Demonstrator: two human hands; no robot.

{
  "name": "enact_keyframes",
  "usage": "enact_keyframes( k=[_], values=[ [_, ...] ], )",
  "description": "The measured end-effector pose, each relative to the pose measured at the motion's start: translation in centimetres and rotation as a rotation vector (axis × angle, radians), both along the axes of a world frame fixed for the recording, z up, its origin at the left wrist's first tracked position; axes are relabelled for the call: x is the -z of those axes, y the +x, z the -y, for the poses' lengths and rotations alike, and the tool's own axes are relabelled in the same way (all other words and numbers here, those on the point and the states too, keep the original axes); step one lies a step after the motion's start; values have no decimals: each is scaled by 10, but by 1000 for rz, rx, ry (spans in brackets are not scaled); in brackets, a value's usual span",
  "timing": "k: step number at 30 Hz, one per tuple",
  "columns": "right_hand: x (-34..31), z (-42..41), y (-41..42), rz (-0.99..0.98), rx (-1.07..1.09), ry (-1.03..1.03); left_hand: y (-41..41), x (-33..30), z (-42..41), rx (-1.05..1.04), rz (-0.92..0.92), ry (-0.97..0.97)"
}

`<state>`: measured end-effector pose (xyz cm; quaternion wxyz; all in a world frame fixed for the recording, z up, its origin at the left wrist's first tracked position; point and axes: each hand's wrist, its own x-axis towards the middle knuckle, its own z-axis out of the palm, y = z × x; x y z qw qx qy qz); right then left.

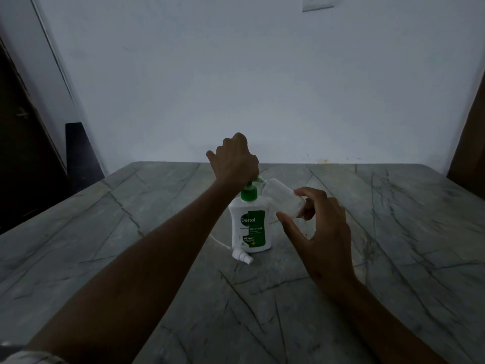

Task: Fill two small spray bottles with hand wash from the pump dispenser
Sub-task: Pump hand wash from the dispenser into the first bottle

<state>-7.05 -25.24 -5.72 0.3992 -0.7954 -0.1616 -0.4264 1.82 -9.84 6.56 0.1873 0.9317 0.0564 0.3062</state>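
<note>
The top of the pump (251,185) is hidden under the left hand (234,160), so only its green neck and a bit of the spout can be seen. The fingers of that hand are curled down over the pump head, and how they sit on it cannot be made out. The picture is dim, and the small print on the label is too tiny to be read. The room is dark at both sides, where brown shapes are cut off by the edges. A grey counter (393,232) with dark crack-like lines is seen, and a plain pale wall (236,74) stands behind it, with a switch plate (318,2) cut off at the top. The white hand wash bottle (248,227) with the green label is stood upright in the middle of the counter. A small clear spray bottle (284,198) is held tilted by the right hand (324,232), pinched at its base between thumb and fingers, with its open mouth put right at the pump spout. A white spray cap (242,256) with a thin tube is laid on the counter just near the bottle, on the left. A second small bottle cannot be made out.
</note>
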Motion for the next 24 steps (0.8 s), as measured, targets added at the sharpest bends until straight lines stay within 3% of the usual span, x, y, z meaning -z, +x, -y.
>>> enact_keyframes(
  k=[24],
  values=[
    [3, -1, 2, 29, 13, -14, 2, -1, -2, -5, -18, -26]
  ],
)
